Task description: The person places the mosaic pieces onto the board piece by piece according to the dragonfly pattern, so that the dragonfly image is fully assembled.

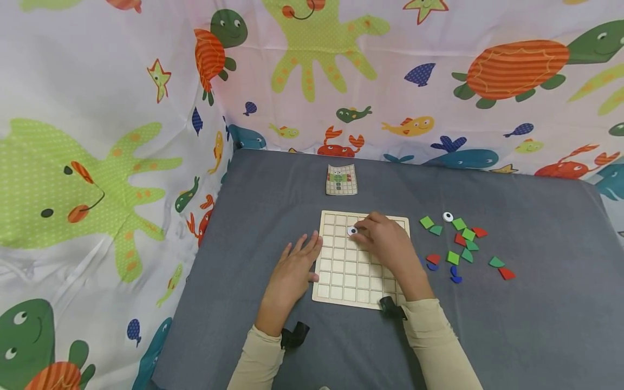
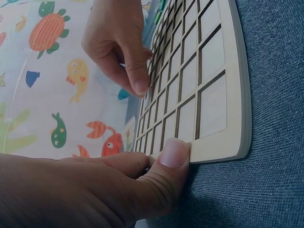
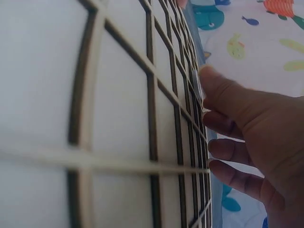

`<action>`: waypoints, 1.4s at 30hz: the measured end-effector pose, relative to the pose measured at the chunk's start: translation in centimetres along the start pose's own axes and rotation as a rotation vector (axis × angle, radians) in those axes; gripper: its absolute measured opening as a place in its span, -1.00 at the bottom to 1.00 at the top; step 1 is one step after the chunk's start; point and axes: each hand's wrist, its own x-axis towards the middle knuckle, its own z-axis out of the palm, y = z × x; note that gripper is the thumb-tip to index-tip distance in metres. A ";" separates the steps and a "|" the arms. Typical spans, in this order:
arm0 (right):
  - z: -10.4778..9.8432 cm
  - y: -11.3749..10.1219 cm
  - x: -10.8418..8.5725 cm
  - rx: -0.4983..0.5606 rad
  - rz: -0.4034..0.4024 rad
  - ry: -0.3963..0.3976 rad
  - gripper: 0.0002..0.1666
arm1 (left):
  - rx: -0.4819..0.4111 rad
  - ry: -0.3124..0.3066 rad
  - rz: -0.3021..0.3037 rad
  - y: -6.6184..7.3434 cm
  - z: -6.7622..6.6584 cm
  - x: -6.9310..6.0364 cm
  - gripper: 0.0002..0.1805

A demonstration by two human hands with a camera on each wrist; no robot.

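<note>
A wooden grid board [image 1: 336,266] lies on the grey cloth, its square cells framed by thin raised strips. My right hand [image 1: 390,246] reaches over its upper part, and the thumb and index finger pinch a white round eye piece [image 1: 352,231] with a black dot at an upper cell. In the right wrist view the right hand [image 3: 266,128] hovers low over the cells; the piece is hard to make out there. My left hand [image 1: 294,271] rests with extended fingers along the board's left edge. Its thumb [image 2: 173,154] presses the rim in the left wrist view.
Right of the board lie several loose pieces: a second eye piece [image 1: 447,217], green squares [image 1: 453,257], dark green pieces [image 1: 496,262], red pieces [image 1: 507,273] and blue pieces [image 1: 456,279]. A small pattern card [image 1: 342,180] lies behind the board. Printed fabric [image 1: 302,130] hangs behind and left.
</note>
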 end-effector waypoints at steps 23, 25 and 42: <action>-5.1 7.0 -3.3 0.062 0.374 0.225 -0.62 | -0.037 -0.020 -0.014 0.0 -0.1 0.1 0.05; -5.6 7.9 -3.6 0.048 0.423 0.243 -0.59 | -0.041 -0.035 -0.033 0.0 -0.2 0.3 0.06; -7.1 12.4 -6.2 0.018 0.608 0.210 -0.44 | -0.036 -0.110 -0.168 0.4 -0.8 0.6 0.09</action>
